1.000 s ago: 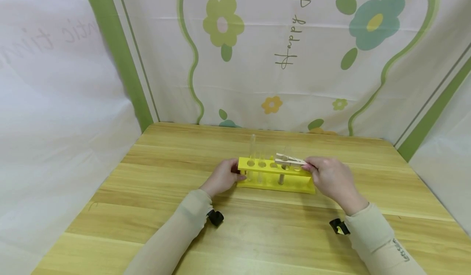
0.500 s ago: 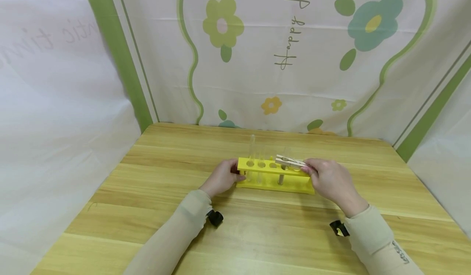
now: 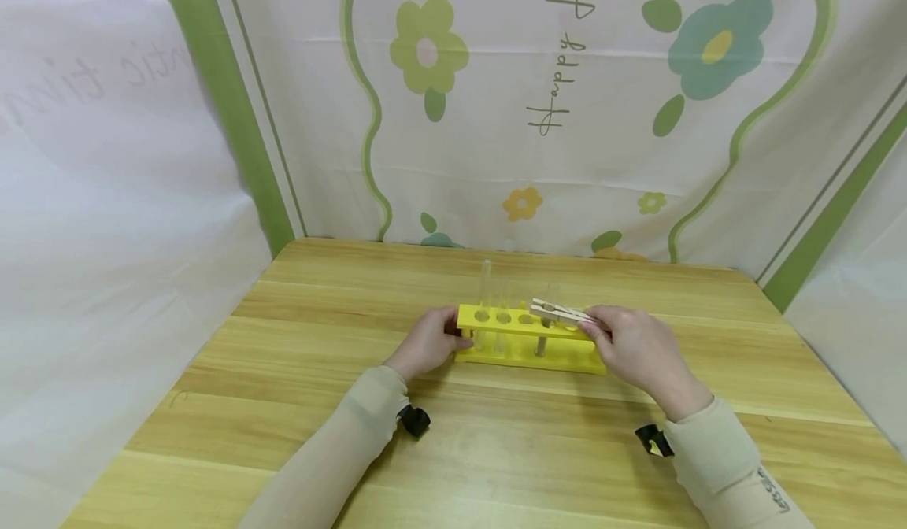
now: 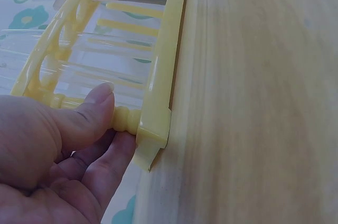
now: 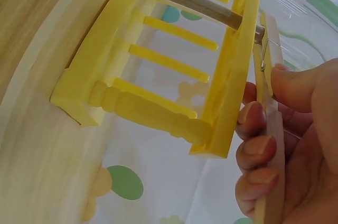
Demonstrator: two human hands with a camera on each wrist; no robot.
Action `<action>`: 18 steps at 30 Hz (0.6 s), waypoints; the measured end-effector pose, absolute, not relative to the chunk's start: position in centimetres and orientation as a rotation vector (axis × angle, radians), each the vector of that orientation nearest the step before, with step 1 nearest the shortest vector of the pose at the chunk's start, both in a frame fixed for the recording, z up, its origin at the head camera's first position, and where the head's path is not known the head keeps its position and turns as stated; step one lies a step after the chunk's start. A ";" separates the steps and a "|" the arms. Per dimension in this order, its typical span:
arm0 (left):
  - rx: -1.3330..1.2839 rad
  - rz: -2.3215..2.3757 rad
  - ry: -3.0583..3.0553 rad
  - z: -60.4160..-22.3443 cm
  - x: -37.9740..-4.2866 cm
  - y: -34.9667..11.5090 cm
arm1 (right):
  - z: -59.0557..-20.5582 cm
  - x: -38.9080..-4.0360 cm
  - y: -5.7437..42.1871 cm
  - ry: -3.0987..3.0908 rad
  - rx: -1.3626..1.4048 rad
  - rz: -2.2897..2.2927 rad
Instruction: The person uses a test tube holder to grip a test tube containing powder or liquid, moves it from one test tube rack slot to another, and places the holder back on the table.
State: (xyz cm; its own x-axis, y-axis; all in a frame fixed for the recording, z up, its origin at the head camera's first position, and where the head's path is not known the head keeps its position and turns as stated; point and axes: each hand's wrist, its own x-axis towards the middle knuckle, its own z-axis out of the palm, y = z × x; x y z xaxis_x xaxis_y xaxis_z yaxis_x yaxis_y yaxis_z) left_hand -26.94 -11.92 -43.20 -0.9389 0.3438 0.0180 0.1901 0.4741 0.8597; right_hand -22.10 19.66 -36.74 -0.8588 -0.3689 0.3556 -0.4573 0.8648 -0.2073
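Observation:
A yellow test tube rack (image 3: 567, 362) stands upright on the table. With thumb and fingers my left hand (image 3: 428, 342) pinches the post at its left end, seen closely in the left wrist view. A wooden test tube clamp (image 5: 273, 163) lies in the grip of my right hand (image 3: 641, 352), its jaws around the upper part of a test tube (image 3: 542, 346) with grey-brown contents. That tube sits in the rack, its lower part below the top bar. Two clear test tubes stand at the rack's left: a taller one (image 3: 486, 281) and a shorter one (image 3: 504, 297).
Pale wooden table (image 3: 496, 450) surrounds the rack. Behind it hangs a white cloth (image 3: 482, 151) printed with flowers, and similar cloth closes off both sides. Yellow drying pegs (image 5: 169, 63) show along the rack's back.
The clamp's jaws have closed in around the grey-brown tube, and my right thumb has shifted slightly on the clamp. My left hand, the rack and the tubes stay put.

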 end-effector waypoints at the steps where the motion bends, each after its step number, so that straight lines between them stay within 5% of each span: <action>1: 0.468 1.463 2.557 -43.2 -26.9 -11.9 | -36.7 -22.1 19.7 -2.733 0.624 0.413; 18: 0.469 1.461 2.564 -43.1 -26.9 -11.8 | -34.8 -21.2 19.9 -2.656 0.610 0.426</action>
State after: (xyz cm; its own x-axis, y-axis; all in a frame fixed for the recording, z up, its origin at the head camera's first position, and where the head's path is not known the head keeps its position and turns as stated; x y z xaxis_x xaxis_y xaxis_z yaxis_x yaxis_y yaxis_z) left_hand -26.86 -11.79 -43.11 -0.9393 0.3424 0.0217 0.1933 0.4759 0.8580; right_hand -21.22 19.94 -34.78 -0.8330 -0.3528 0.4262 -0.4684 0.8597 -0.2038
